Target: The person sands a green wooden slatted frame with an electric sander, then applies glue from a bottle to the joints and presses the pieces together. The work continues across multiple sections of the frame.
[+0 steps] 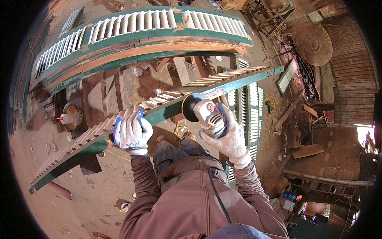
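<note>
Here, gloved left hand [132, 133] grips slatted green shutter [159, 109]; right hand [230, 139] holds grey grinder [205, 113].

A dusty dirt floor [59, 175] carries wood scraps [308, 150], a yellow cable [117, 156] — and louvered shutters [246, 115].

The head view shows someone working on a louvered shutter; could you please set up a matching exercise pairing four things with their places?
Things:
1. Left hand
2. Right hand
3. Angle grinder
4. Round woven tray

Places:
A. Hanging at the upper right
B. Disc against the shutter's green frame
C. Gripping the shutter's edge
D. Wrapped around the grinder's body

Pairs: 1-C, 2-D, 3-B, 4-A
</note>
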